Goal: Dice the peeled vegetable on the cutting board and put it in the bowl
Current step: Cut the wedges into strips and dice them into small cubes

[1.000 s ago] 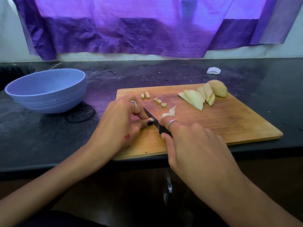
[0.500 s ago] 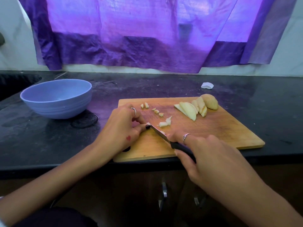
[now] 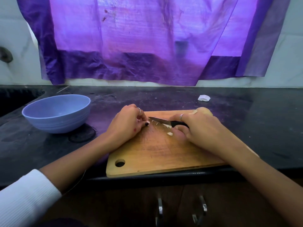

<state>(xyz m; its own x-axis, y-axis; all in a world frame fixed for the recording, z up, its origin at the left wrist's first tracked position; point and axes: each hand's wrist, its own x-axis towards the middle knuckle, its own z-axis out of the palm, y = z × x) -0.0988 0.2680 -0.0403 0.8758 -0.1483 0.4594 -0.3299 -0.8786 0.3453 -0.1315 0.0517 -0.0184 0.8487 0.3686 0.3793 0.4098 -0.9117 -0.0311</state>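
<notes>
Knife (image 3: 165,121) now swung leftward, black counter (image 3: 246,115); purple curtain (image 3: 139,38)

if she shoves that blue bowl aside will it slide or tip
The blue bowl probably slides rather than tips: it looks wide and low, sitting upright on the smooth dark counter. It likely feels light, since no pieces show inside it. It sits partly over a dark ring, which might drag a little.

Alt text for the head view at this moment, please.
A person's right hand grips a black-handled knife over a wooden cutting board, while the left hand pinches a small vegetable piece. An empty blue bowl sits left on the dark counter.
</notes>
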